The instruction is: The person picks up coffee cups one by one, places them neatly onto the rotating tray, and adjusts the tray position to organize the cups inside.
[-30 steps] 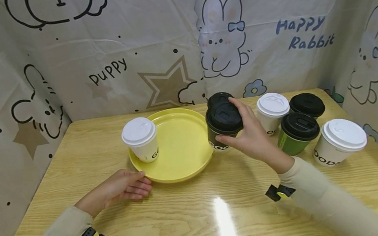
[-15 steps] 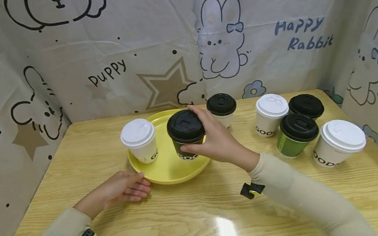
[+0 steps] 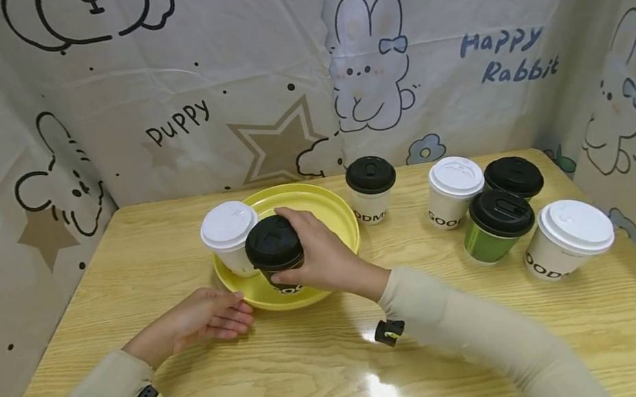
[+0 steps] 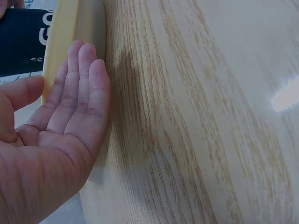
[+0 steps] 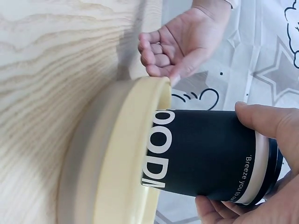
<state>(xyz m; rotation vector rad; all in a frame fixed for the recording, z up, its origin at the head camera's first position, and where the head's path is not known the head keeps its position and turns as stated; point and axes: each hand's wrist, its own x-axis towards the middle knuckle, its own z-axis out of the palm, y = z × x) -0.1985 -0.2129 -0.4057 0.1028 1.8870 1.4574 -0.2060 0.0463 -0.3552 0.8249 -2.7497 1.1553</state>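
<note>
My right hand [image 3: 326, 252] grips a black paper coffee cup [image 5: 201, 149] with a black lid [image 3: 273, 242], thumb on one side and fingers on the other. The cup is upright over the front left part of a round yellow tray [image 3: 326, 207], its lower end hidden behind the tray's rim in the right wrist view. Just behind it on the tray stands a white cup with a white lid [image 3: 228, 224], partly covered by the black one. At the tray's front left edge my left hand [image 4: 70, 112] rests with fingers extended, its thumb touching the rim.
A white cup with a black lid [image 3: 371, 190] stands right of the tray. Farther right are a white-lidded cup [image 3: 455, 190], a green cup [image 3: 492, 233] with a black lid, another black-lidded cup [image 3: 514, 176] and a large white cup [image 3: 568, 239]. A printed curtain [image 3: 259, 62] hangs behind the table.
My right hand has carried the black cup leftward from beside the tray to over its front left, next to the white cup. The left hand has stayed at the rim.
</note>
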